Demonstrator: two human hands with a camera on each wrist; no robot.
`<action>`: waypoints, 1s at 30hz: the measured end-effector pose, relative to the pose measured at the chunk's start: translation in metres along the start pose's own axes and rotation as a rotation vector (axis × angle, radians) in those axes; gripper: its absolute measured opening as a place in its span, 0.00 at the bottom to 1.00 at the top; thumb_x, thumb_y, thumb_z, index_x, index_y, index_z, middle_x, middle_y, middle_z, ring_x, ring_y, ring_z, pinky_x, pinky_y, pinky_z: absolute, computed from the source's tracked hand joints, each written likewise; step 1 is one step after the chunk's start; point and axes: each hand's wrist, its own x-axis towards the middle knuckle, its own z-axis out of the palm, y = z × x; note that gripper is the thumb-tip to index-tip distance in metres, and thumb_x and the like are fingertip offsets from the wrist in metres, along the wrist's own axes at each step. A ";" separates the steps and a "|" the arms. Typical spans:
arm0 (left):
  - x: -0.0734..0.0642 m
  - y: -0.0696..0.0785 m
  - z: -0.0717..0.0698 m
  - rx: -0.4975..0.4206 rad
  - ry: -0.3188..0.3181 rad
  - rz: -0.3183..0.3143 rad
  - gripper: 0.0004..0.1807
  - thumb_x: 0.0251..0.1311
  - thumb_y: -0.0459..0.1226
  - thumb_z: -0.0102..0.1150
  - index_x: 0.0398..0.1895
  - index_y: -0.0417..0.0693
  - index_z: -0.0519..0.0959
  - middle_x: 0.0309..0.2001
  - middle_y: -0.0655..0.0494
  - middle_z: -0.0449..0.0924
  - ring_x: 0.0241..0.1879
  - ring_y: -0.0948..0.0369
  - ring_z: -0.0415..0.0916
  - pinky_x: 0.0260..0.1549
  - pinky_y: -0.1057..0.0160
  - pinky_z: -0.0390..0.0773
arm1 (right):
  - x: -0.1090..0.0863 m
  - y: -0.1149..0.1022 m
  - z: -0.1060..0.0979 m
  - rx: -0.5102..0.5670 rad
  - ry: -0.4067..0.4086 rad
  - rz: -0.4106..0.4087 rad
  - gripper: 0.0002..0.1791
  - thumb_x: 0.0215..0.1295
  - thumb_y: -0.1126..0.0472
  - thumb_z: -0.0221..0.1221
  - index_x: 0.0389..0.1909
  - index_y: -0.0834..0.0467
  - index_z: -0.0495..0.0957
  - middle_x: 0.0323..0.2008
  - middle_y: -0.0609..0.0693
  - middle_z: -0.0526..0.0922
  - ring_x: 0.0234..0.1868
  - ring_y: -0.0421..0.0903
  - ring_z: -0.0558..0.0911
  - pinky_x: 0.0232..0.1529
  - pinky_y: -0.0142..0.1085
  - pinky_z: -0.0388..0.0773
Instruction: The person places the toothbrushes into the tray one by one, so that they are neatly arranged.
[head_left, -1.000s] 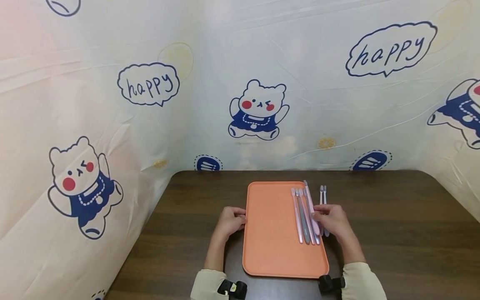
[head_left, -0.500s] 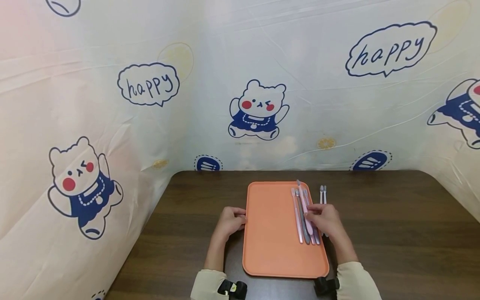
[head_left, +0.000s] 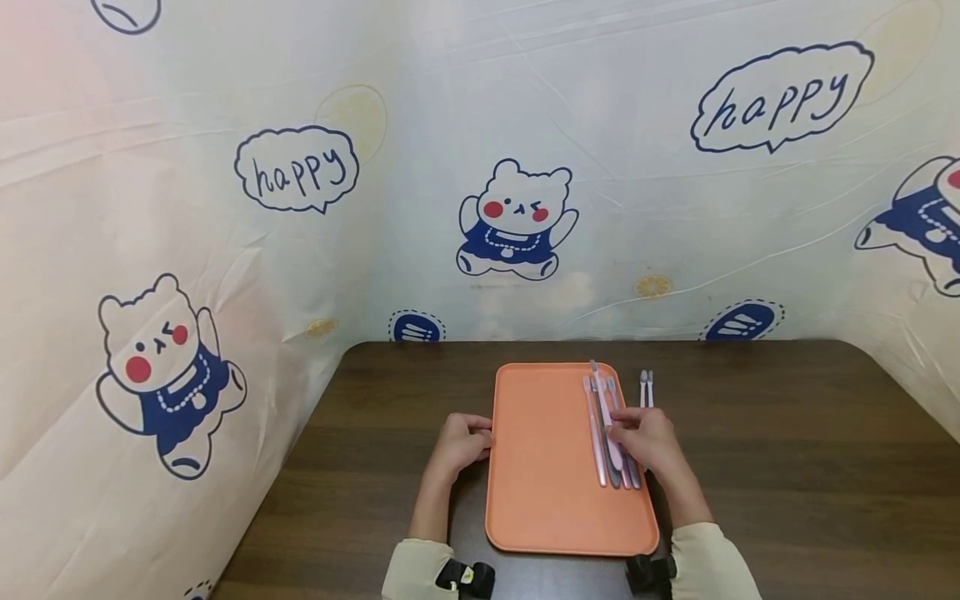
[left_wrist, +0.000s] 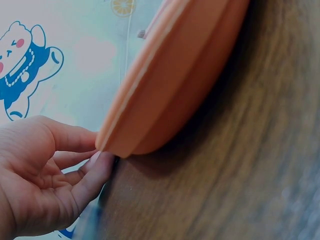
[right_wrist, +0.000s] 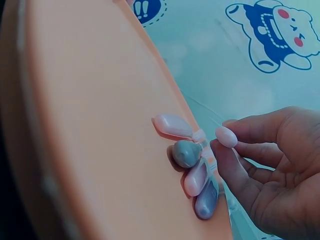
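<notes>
The right hand (head_left: 651, 435) is pinching a slim, pale pink plastic toothbrush (head_left: 606, 417) between thumb and fingertips. This brush is slanting away from the hand, its head pointing toward the far side, and its rounded handle end is standing clear of the other handles in the right wrist view. Below and to the left of that hand, four more toothbrushes are lying side by side on a rectangular, salmon-orange tray (head_left: 540, 467) with a raised rim. Outward toward the hand, they are running as a glossy pink toothbrush (right_wrist: 172, 125), a thicker grey toothbrush (right_wrist: 187, 153), a second pink toothbrush (right_wrist: 195, 181) and a lavender toothbrush (right_wrist: 205, 203). In the head view the held brush is overlapping the grey one.

The left hand (head_left: 459, 440) is pinching the tray's near rim between thumb and index finger, the tray extending to its right. Just beyond the right hand, two white toothbrushes with grey heads (head_left: 642, 393) are lying on a dark brown, wood-grain table (head_left: 787, 450), their lower parts hidden behind it.
</notes>
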 end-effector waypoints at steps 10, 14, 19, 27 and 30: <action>0.001 -0.001 0.000 0.005 0.005 0.010 0.15 0.61 0.25 0.56 0.50 0.27 0.82 0.44 0.38 0.84 0.37 0.60 0.82 0.40 0.57 0.89 | -0.002 -0.004 0.003 -0.020 0.004 -0.024 0.19 0.64 0.67 0.61 0.54 0.71 0.81 0.44 0.65 0.86 0.33 0.43 0.80 0.30 0.30 0.78; 0.000 -0.001 0.000 0.006 0.007 0.008 0.15 0.61 0.25 0.56 0.50 0.27 0.82 0.44 0.37 0.84 0.37 0.60 0.82 0.39 0.57 0.89 | -0.002 -0.005 0.004 -0.019 -0.001 -0.015 0.19 0.64 0.66 0.62 0.55 0.71 0.81 0.43 0.64 0.86 0.35 0.44 0.80 0.31 0.29 0.77; -0.002 0.001 0.000 0.004 0.006 0.006 0.16 0.61 0.25 0.56 0.51 0.26 0.81 0.45 0.37 0.84 0.37 0.60 0.82 0.39 0.56 0.89 | -0.003 -0.005 0.006 -0.034 -0.002 -0.028 0.19 0.64 0.66 0.63 0.54 0.71 0.82 0.42 0.63 0.86 0.35 0.44 0.80 0.32 0.29 0.76; -0.003 0.003 0.000 -0.002 0.007 0.011 0.16 0.61 0.25 0.54 0.50 0.26 0.81 0.46 0.35 0.84 0.39 0.59 0.83 0.41 0.55 0.89 | -0.002 -0.005 0.010 -0.034 -0.004 -0.066 0.18 0.61 0.67 0.64 0.51 0.72 0.82 0.38 0.63 0.87 0.31 0.42 0.81 0.30 0.29 0.79; -0.002 0.002 0.000 0.000 0.007 0.008 0.15 0.62 0.25 0.54 0.50 0.27 0.81 0.45 0.36 0.84 0.38 0.60 0.83 0.41 0.56 0.89 | -0.002 -0.006 0.011 -0.032 -0.008 -0.061 0.18 0.61 0.67 0.64 0.51 0.72 0.82 0.38 0.62 0.87 0.31 0.42 0.81 0.29 0.29 0.79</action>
